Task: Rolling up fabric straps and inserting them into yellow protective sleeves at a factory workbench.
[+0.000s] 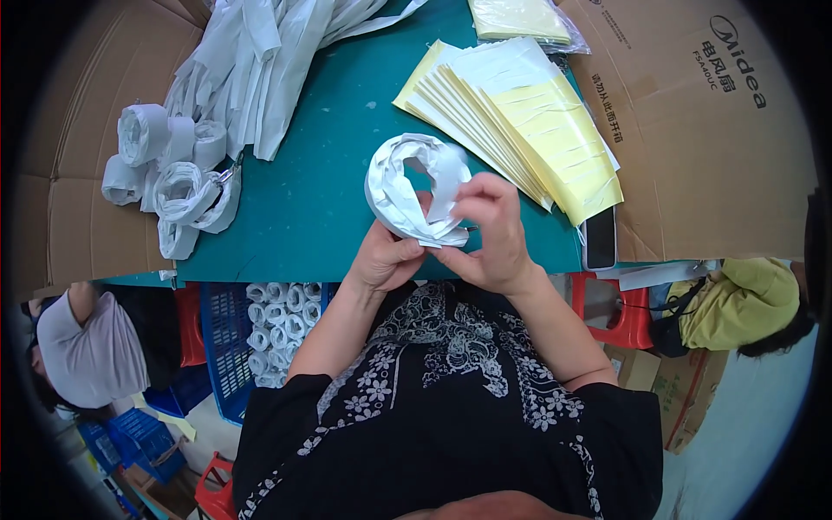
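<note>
Both my hands hold a coil of white strap (407,186) over the near edge of the teal table (329,173). My left hand (386,256) pinches the coil's lower edge from beneath. My right hand (490,230) grips its right side, fingers curled over the loose end. The coil forms an open loop, tilted up toward me. A fanned stack of yellow and white sheets (520,113) lies just right of the coil.
Rolled white straps (169,165) and loose straps (260,61) lie at the table's left. A blue crate (227,347) under the table holds several rolls. Cardboard boxes (711,113) stand right and left. A dark phone (600,236) lies at the table's edge. Other people sit at both sides.
</note>
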`<state>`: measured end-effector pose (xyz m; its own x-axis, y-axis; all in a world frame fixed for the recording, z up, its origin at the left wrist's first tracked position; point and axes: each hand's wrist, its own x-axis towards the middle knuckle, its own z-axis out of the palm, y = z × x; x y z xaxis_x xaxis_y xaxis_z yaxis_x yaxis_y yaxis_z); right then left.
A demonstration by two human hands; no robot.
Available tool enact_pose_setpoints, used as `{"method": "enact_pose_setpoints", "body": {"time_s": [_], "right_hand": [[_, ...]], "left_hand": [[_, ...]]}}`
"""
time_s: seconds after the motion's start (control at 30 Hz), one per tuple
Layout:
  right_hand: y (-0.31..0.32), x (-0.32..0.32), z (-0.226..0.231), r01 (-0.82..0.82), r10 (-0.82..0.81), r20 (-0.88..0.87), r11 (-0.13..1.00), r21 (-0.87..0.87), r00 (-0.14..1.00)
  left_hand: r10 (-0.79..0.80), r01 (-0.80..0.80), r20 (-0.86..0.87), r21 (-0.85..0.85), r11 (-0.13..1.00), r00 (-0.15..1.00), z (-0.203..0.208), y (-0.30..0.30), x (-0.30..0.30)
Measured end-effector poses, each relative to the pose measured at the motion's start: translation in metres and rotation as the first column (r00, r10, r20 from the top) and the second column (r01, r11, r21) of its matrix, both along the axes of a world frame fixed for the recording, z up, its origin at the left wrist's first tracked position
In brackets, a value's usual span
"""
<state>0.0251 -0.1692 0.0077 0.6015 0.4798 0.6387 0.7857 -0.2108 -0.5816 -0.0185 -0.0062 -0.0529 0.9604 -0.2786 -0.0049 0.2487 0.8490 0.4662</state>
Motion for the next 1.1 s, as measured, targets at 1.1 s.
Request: {"method": "enact_pose_setpoints", "body": {"time_s": [1.1], "right_hand": [[-0.019, 0.043, 0.012, -0.405, 0.065, -0.793, 0.883, -0.237, 0.606]], "left_hand": [[-0.502, -0.869, 0.720, 0.471, -0.155, 0.480, 0.049, 0.021, 0.018]]}}
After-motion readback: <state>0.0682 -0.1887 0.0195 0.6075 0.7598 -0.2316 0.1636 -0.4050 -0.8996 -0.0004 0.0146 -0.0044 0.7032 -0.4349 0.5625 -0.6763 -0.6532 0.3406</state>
